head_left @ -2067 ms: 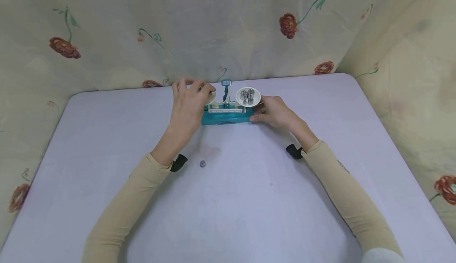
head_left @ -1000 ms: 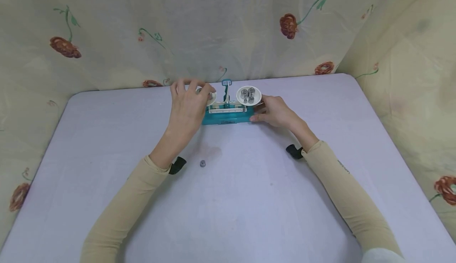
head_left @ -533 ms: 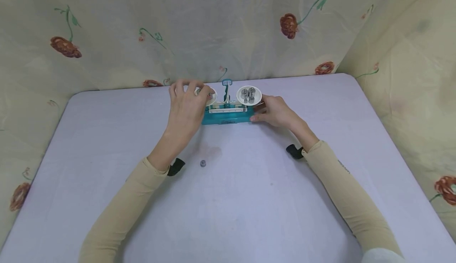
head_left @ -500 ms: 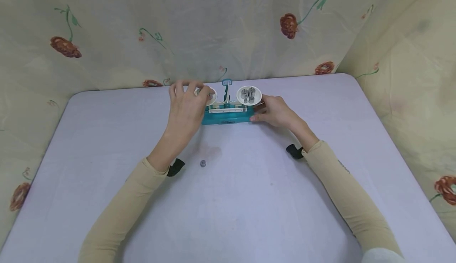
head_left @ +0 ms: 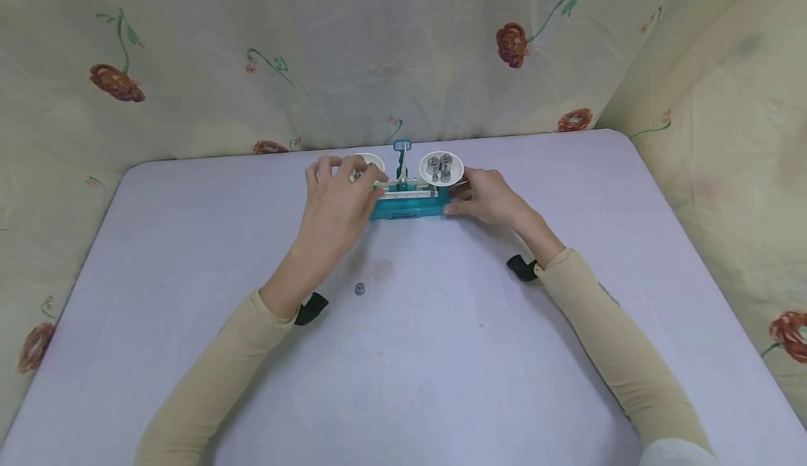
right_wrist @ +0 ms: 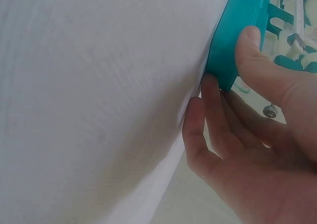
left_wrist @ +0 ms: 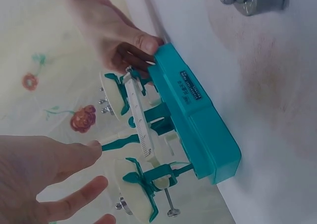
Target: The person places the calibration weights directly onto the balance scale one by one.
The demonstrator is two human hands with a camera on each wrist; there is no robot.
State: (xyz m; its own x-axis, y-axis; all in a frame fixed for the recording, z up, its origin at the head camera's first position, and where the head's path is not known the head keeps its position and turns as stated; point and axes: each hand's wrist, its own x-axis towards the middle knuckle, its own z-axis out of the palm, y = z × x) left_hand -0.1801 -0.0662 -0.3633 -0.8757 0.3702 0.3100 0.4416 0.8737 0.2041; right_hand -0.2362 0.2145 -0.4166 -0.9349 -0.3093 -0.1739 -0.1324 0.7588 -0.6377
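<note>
A teal balance scale (head_left: 408, 208) with two white pans stands near the table's back edge. On its right pan (head_left: 424, 177) sit several metal weights (head_left: 439, 167). The left pan (head_left: 372, 156) also bears metal weights, partly covered by my left hand (head_left: 337, 203). In the left wrist view that hand's fingers (left_wrist: 81, 155) are spread beside the beam and left pan, with nothing held between them. My right hand (head_left: 494, 196) grips the right end of the base, thumb on the front, fingers round the end. A single knobbed metal weight (head_left: 359, 289) stands on the cloth in front.
A pale lilac cloth covers the table (head_left: 403, 375). Flower-printed curtain (head_left: 403, 52) hangs behind and along the sides. Black wrist devices (head_left: 521, 268) show under both forearms, which wear beige sleeves (head_left: 621, 347).
My left hand has moved off the left pan, slightly toward me and to the right, uncovering more of that pan. The right hand keeps its place on the base.
</note>
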